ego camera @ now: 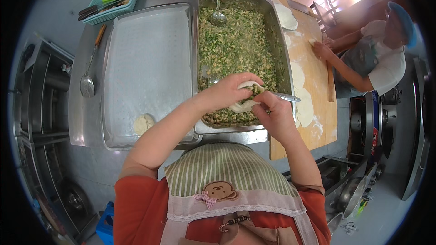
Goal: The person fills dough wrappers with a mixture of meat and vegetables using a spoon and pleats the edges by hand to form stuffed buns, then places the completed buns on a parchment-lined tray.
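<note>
Over the near part of a deep metal pan of chopped green and pale filling, both my hands hold one round dough wrapper. My left hand cups its far left side, thumb at the filling inside. The fingers of my right hand pinch its near right edge. The wrapper is still gaping at the top, and green filling shows in it. A metal spoon lies across the pan's right rim, beyond my right hand; its bowl is partly hidden. One closed bun sits on the lined tray to the left.
Flat dough rounds overlap on the floured wooden board at right. There a co-worker handles dough beside a rolling pin. A ladle stands in the far filling. A slotted turner and a green basket lie left.
</note>
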Demonstrator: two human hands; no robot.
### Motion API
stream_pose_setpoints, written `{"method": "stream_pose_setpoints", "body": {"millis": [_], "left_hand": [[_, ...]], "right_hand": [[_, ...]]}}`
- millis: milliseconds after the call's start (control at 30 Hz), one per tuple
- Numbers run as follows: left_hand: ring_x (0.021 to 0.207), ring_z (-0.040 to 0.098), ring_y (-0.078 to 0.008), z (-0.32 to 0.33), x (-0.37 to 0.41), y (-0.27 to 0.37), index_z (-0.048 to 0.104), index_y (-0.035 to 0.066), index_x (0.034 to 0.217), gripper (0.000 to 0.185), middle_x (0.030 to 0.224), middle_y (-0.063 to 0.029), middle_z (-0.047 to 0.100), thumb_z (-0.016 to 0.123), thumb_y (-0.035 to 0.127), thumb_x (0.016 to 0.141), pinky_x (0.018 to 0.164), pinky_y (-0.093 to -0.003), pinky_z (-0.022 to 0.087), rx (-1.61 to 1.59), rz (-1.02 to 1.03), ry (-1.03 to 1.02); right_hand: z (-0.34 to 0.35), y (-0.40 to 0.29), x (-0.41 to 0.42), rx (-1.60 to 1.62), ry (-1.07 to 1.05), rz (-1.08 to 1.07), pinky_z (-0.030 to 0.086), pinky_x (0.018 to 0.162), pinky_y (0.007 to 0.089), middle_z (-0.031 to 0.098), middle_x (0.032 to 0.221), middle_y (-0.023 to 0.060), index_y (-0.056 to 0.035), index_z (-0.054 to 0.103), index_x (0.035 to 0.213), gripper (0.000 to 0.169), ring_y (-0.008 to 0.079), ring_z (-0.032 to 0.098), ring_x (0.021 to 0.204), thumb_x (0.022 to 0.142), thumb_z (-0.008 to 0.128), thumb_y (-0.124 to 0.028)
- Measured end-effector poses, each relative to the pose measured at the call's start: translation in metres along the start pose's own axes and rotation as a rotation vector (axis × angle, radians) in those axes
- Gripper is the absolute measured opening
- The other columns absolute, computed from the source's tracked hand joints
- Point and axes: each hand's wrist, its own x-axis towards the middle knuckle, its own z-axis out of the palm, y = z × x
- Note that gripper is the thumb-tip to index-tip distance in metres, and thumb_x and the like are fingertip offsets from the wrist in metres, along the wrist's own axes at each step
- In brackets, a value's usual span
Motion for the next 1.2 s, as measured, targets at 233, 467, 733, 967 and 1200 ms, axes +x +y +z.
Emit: {"method": "stream_pose_setpoints", "body": {"millis": [233,467,733,967,1200], "left_hand": [[0.105,0.056,-0.0167,-0.007,0.008,0.008,0.051,0.006,0.126,0.038,0.115,-0.0079,0.058,0.053,0.013,0.089,0.093,-0.0307,0.045,0.128,0.096,-0.077],[0.117,0.054,-0.0261,0.031,0.011,-0.001,0.049,0.004,0.129,0.062,0.126,-0.017,0.056,0.025,0.053,0.099,0.1,-0.0397,0.043,-0.978,0.061,0.213],[0.108,0.058,-0.0223,0.036,0.008,-0.025,0.054,0.004,0.122,0.058,0.118,-0.0139,0.06,0.034,0.054,0.097,0.094,-0.0373,0.047,-0.867,0.077,0.253],[0.098,0.061,-0.0168,0.033,0.0,-0.031,0.058,0.007,0.115,0.058,0.109,-0.0085,0.062,0.04,0.057,0.094,0.086,-0.0344,0.05,-0.835,-0.029,0.304],[0.097,0.057,-0.0118,0.027,-0.008,-0.016,0.059,0.007,0.114,0.036,0.105,-0.0036,0.061,0.049,0.037,0.095,0.084,-0.0283,0.048,-0.647,-0.033,0.273]], "right_hand": [[0.001,0.003,-0.001,-0.016,0.09,-0.162,0.05,0.06,0.0295,0.064,0.077,0.0087,-0.0043,0.06,0.092,0.015,0.02,0.064,0.067,0.079,0.066,-0.001],[-0.01,0.0,0.004,0.404,0.122,0.011,0.048,0.057,0.0237,0.063,0.073,0.0041,-0.0008,0.058,0.095,0.013,0.0087,0.062,0.065,0.083,0.065,0.0],[-0.013,0.001,0.007,0.032,0.051,0.003,0.05,0.057,0.0334,0.062,0.076,0.0104,-0.0045,0.056,0.092,0.018,0.0258,0.062,0.064,0.078,0.067,-0.003],[-0.011,-0.008,0.006,-0.168,0.001,-0.168,0.05,0.058,0.0364,0.061,0.078,0.0104,-0.005,0.055,0.088,0.014,0.0283,0.063,0.071,0.079,0.065,-0.004],[-0.006,-0.005,0.002,-0.135,0.037,-0.163,0.05,0.059,0.038,0.061,0.079,0.0129,-0.0044,0.055,0.088,0.01,0.031,0.062,0.073,0.081,0.063,-0.004]]}}
